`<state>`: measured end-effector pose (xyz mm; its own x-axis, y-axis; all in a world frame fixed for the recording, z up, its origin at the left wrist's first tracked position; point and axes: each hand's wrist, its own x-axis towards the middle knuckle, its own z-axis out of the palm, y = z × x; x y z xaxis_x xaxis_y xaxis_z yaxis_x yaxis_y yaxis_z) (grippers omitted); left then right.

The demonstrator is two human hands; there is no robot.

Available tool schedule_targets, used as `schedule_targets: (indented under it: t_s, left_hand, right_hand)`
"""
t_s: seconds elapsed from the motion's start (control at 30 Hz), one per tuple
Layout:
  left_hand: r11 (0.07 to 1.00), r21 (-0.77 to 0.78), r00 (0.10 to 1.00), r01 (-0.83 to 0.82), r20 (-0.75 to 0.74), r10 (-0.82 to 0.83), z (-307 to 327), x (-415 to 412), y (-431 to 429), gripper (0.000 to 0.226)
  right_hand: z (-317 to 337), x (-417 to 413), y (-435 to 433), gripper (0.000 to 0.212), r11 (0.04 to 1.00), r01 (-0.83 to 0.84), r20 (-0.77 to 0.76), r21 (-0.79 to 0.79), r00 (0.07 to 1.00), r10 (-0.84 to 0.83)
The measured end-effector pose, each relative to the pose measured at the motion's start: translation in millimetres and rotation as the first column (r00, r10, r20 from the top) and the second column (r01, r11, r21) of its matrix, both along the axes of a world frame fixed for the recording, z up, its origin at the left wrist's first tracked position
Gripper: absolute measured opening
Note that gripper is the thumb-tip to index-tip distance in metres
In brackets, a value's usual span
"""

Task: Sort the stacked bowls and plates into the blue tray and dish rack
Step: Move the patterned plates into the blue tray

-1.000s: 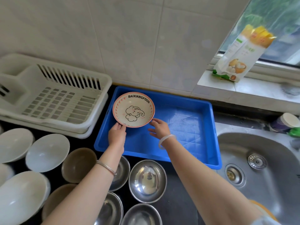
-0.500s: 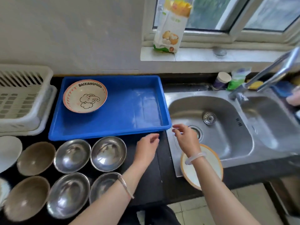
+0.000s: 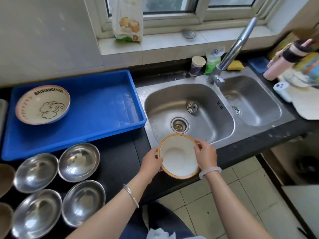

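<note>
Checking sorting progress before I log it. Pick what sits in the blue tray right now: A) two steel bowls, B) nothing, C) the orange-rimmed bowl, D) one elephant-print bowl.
D: the elephant-print bowl lies alone at the left end of the blue tray; the orange-rimmed bowl is held in both hands at the sink's front edge.

Steel double sink (tall faucet), windowsill bag

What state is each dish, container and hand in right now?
Orange-rimmed white bowl: gripped by both hands at the sink's front edge.
Elephant-print ceramic bowl: upright in blue plastic tray.
Four round steel bowls: upright, empty.
Left hand: gripping.
Right hand: gripping.
</note>
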<state>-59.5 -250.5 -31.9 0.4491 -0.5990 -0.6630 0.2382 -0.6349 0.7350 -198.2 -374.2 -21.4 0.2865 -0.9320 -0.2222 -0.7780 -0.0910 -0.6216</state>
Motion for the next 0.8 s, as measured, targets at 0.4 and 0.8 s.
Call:
schedule_targets:
  t_s: [0.4, 0.8]
  left_hand:
    - [0.964, -0.068, 0.960, -0.256, 0.095, 0.262, 45, 75, 30, 0.007]
    - [0.724, -0.272, 0.749, -0.634, 0.020, 0.663, 75, 191, 124, 0.008]
  right_hand:
    - [48, 64, 4, 0.016, 0.991, -0.106, 0.181, -0.084, 0.976, 0.120]
    - [66, 233, 61, 0.013, 0.955, -0.294, 0.390, 0.029, 0.883, 0.260]
